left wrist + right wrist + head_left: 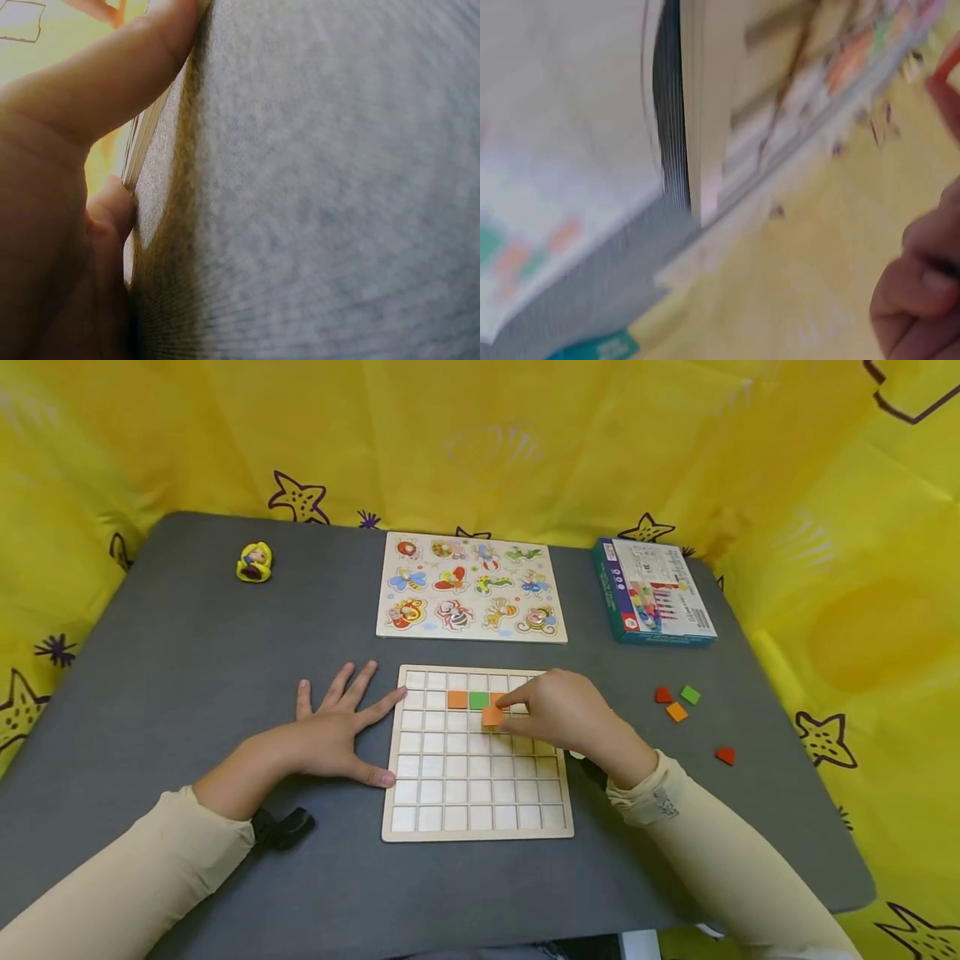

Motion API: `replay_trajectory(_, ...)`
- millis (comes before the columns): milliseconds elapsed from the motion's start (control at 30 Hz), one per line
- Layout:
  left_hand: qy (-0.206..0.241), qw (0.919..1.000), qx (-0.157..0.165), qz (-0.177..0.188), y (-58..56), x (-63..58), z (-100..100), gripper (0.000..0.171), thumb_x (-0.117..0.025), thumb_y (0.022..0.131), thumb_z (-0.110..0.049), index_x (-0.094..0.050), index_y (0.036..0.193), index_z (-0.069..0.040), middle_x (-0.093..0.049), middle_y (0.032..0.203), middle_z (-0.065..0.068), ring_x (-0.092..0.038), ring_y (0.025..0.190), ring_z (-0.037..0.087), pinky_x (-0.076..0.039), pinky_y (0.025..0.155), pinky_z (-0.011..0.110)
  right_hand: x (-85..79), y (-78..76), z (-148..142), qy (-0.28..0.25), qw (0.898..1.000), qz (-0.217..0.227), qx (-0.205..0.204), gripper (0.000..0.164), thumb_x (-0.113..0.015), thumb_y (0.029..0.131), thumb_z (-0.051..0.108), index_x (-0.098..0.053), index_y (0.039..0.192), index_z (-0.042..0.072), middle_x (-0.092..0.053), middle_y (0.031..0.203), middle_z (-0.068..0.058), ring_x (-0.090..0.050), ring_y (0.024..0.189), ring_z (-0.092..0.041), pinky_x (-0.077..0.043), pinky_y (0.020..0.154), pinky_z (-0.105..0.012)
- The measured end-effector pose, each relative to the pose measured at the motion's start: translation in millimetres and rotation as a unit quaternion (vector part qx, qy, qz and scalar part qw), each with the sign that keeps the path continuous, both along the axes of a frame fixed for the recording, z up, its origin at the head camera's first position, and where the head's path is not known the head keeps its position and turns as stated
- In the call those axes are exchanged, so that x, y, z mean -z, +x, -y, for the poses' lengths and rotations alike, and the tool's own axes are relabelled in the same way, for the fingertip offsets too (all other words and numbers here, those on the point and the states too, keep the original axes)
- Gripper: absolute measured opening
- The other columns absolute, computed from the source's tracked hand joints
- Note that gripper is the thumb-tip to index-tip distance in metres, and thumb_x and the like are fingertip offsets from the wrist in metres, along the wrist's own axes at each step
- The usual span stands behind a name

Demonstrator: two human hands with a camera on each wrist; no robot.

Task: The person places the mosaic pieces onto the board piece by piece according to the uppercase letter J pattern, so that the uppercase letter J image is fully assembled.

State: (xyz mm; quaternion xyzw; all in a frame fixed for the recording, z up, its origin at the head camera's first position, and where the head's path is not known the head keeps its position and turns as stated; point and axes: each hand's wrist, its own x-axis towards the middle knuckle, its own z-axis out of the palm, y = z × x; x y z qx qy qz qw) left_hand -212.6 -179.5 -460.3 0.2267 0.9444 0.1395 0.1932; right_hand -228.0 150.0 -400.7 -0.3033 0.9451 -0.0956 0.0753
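A pale wooden grid board (pixel 454 818) lies in front of me. In its second row from the top sit an orange square tile (pixel 457 700), a green tile (pixel 478 700) and another orange tile (pixel 496 697), partly hidden by fingers. My right hand (pixel 566 714) pinches an orange square tile (pixel 492 717) between thumb and index finger, just below that row. With fingers spread, my left hand (pixel 330 739) rests beside the board, its index fingertip and thumb touching the left edge. The left wrist view shows the thumb (pixel 127 71) against the board's side. Curled fingers (pixel 922 289) show in the right wrist view.
Right of the board lie a green tile (pixel 690 695), an orange tile (pixel 677 712) and two red pieces (pixel 663 695). Behind stand an insect picture puzzle (pixel 471 585) and a teal-sided box (pixel 660 593). A small yellow figurine (pixel 255 562) sits at the far left.
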Motion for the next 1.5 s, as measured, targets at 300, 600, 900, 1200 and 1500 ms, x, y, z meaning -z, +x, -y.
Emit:
replay_trajectory(300, 0.002, 1.0000, 0.005, 0.003, -2.6, -1.3, -3, 0.124, -0.060, 0.058, -0.091, -0.009, 0.158, -0.038, 0.019, 0.161, 0.010, 0.022, 0.143, 0.036, 0.018, 0.093, 0.076, 17.8, -4.4, 13, 0.027, 0.999, 0.025, 0.039, 0.027, -0.076, 0.084, 0.040, -0.078, 0.109, 0.029, -0.073, 0.081, 0.008, -0.058, 0.073, -0.014, -0.037, 0.050, -0.029)
replay_trajectory(600, 0.005, 1.0000, -0.002, 0.007, 0.1, -2.4, -1, 0.124, -0.061, 0.058, -0.090, -0.009, 0.158, -0.039, 0.019, 0.161, 0.011, 0.022, 0.143, 0.037, 0.019, 0.093, 0.075, 21.9, -5.9, 17, 0.035, 0.999, 0.021, 0.020, 0.031, -0.076, 0.084, 0.042, -0.077, 0.112, 0.030, -0.074, 0.100, 0.007, -0.059, 0.071, -0.010, -0.037, 0.046, -0.030)
replay_trajectory(900, -0.002, 0.9999, -0.005, 0.010, -0.7, -1.0, -2, 0.124, -0.060, 0.058, -0.091, -0.007, 0.158, -0.039, 0.020, 0.161, 0.010, 0.024, 0.143, 0.036, 0.020, 0.093, 0.075, 23.8, -6.1, 17, 0.026, 1.000, 0.002, 0.014, 0.030, -0.078, 0.082, 0.043, -0.077, 0.109, 0.031, -0.073, 0.102, 0.011, -0.068, 0.087, -0.014, -0.042, 0.048, -0.030)
replay_trajectory(1200, -0.004, 0.9999, -0.005, 0.011, -0.2, -1.3, -2, 0.125, -0.061, 0.058, -0.090, -0.008, 0.158, -0.039, 0.020, 0.161, 0.010, 0.024, 0.143, 0.036, 0.020, 0.094, 0.074, 27.0, -6.1, 18, 0.006, 0.999, -0.009, 0.030, 0.028, -0.080, 0.079, 0.046, -0.079, 0.103, 0.030, -0.072, 0.099, 0.015, -0.067, 0.089, -0.011, -0.050, 0.060, -0.033)
replay_trajectory(1500, -0.004, 0.9999, -0.004, 0.011, -0.7, -0.9, -3, 0.124, -0.061, 0.058, -0.090, -0.007, 0.158, -0.039, 0.021, 0.161, 0.009, 0.024, 0.143, 0.036, 0.020, 0.094, 0.074, 24.3, -4.4, 18, 0.003, 0.998, -0.002, 0.061, 0.036, -0.081, 0.076, 0.050, -0.078, 0.105, 0.029, -0.073, 0.098, 0.010, -0.066, 0.089, -0.014, -0.047, 0.058, -0.032)
